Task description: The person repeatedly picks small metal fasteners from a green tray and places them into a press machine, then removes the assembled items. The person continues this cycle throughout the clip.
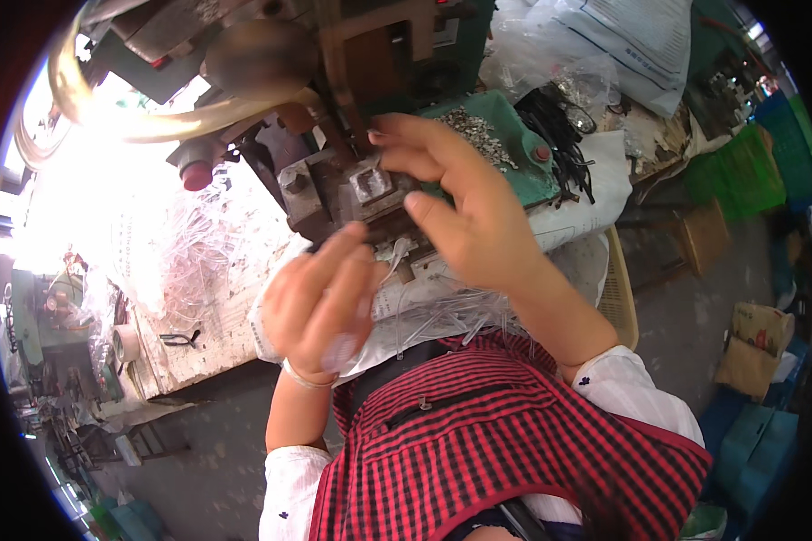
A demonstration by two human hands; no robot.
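Note:
My left hand (320,302) is in front of a small bench press, blurred, its fingers curled together toward the metal die block (368,184). A thin clear strand (395,256) shows beside these fingers, and a whitish clear piece (340,352) shows near the wrist; what the fingers grip is not distinct. My right hand (465,198) arches around the right side of the die. Its thumb and fingers are apart, with nothing visible between them. The fingertips are close to the press's upright ram (338,108).
Right of the press, a green tray (537,185) holds many small metal pieces. Black cords (559,135) lie beside it. Clear strands (198,243) are heaped at left, near a red button (197,175). More strands (465,316) lie at the table's front edge. Black snips (180,339) rest at left.

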